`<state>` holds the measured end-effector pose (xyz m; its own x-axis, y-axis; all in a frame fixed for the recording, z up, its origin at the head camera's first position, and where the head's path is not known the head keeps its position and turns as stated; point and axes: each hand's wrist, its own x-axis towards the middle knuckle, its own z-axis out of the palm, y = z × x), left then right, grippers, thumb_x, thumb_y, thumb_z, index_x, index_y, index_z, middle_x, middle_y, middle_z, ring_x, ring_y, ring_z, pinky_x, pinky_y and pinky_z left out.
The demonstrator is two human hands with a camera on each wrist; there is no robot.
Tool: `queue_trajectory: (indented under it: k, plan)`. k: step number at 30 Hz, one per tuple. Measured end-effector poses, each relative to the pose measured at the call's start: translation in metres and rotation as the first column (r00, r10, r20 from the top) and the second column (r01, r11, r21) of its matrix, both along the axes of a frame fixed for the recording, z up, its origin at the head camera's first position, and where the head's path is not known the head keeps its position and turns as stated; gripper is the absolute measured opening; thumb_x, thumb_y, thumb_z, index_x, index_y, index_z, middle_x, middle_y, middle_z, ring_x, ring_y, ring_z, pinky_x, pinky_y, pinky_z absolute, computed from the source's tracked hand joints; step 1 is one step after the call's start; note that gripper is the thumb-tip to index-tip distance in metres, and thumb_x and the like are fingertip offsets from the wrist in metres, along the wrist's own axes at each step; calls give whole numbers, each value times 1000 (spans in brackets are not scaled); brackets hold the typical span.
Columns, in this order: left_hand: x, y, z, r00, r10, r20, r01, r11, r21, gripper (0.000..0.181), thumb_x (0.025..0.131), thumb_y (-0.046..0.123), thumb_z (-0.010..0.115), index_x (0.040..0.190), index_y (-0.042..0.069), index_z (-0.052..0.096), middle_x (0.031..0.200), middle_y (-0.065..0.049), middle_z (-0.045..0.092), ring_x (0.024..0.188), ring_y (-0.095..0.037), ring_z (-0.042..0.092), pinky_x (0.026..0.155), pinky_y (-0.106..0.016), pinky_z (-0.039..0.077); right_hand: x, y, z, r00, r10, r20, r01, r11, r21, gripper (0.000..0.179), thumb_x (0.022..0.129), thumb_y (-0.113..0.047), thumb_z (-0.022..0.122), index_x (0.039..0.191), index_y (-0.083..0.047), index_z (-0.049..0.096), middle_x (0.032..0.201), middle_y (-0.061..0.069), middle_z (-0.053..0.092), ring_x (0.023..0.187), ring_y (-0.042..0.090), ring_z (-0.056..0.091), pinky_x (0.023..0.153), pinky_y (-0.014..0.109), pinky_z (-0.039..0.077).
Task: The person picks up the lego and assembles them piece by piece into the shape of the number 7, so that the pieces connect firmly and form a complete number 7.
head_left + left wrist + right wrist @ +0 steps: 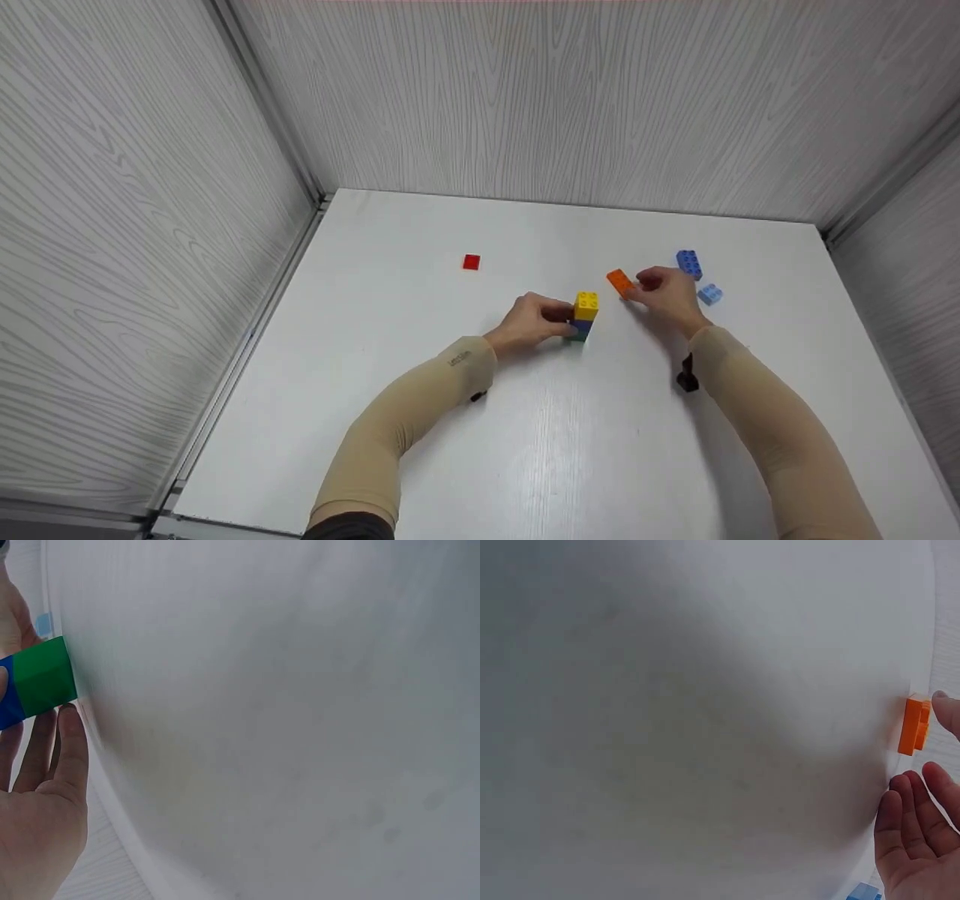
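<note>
A small tower of toy building bricks stands on the table, with a yellow brick (586, 305) on top, a blue brick (582, 325) in the middle and a green brick (46, 676) at the bottom. My left hand (531, 324) holds this tower from the left, thumb and fingers on its lower part. To the right lies a flat orange brick (618, 281), studs up. My right hand (667, 295) is beside the orange brick, thumb close to its near end; in the right wrist view the other fingers are spread apart from it.
Beyond my right hand lie a long blue brick (688, 262) and a small light blue brick (709, 294). A flat red piece (471, 262) is on the white table (405, 300) at the back left. Pale wood-grain panels (525, 97) enclose the back and sides.
</note>
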<state>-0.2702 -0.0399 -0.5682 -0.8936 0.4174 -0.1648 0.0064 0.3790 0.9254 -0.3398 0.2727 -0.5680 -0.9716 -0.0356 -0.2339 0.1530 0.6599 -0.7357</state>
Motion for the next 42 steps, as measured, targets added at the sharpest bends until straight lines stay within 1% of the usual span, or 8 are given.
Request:
queue_trajectory:
  k: [5, 13, 20, 25, 31, 35, 42]
  plan:
    - [0, -1, -2, 1000, 0, -4, 0, 1000, -6, 47, 102, 22, 85, 147, 17, 76, 140, -1, 81, 130, -16, 75, 121, -40, 58, -3, -3, -1, 1000, -7, 29, 7, 1000, 1, 64, 99, -36, 88, 152, -9, 66, 145, 19, 67, 131, 37, 59, 125, 53, 53]
    - [-1, -1, -3, 1000, -11, -12, 11, 1000, -6, 47, 102, 21, 85, 147, 17, 76, 141, -2, 81, 130, -17, 75, 120, -40, 58, -1, -13, -2, 999, -13, 36, 12, 1000, 28, 57, 101, -29, 86, 150, -8, 66, 147, 19, 66, 133, 38, 60, 129, 55, 50]
    - [-2, 1, -3, 1000, -7, -2, 7, 1000, -11, 46, 101, 22, 86, 146, 18, 77, 140, -1, 81, 129, -17, 75, 122, -40, 57, -1, -13, -2, 999, -10, 44, 9, 1000, 21, 54, 101, -25, 85, 149, -7, 67, 148, 19, 66, 134, 39, 59, 130, 56, 49]
    - [-3, 1, -4, 999, -15, -30, 15, 1000, -3, 47, 100, 22, 87, 146, 16, 76, 140, -3, 82, 131, -19, 76, 120, -39, 58, -2, -11, -2, 999, -6, 46, 6, 1000, 9, 55, 101, -27, 84, 150, -7, 68, 150, 21, 66, 135, 39, 59, 130, 57, 49]
    - [-3, 0, -5, 1000, -20, -10, 20, 1000, -2, 47, 102, 22, 86, 147, 17, 76, 141, -2, 81, 132, -19, 75, 121, -39, 58, -1, -8, -2, 998, -34, 62, 35, 999, -22, 54, 101, -26, 83, 150, -8, 68, 150, 19, 66, 135, 38, 59, 129, 55, 50]
    - [-2, 0, -4, 1000, -25, -2, 25, 1000, 3, 47, 102, 21, 85, 148, 16, 75, 142, -3, 81, 132, -20, 75, 121, -39, 57, 0, -4, -1, 997, -45, 64, 48, 998, -35, 57, 102, -30, 83, 152, -9, 66, 152, 19, 65, 137, 38, 59, 130, 55, 49]
    - [-1, 0, -2, 1000, 0, 3, 0, 1000, -18, 47, 102, 23, 86, 147, 18, 76, 140, 0, 81, 131, -17, 74, 123, -41, 56, 5, -2, 7, 995, -72, 73, 77, 994, -75, 55, 104, -28, 81, 154, -11, 66, 155, 18, 64, 140, 37, 58, 131, 53, 48]
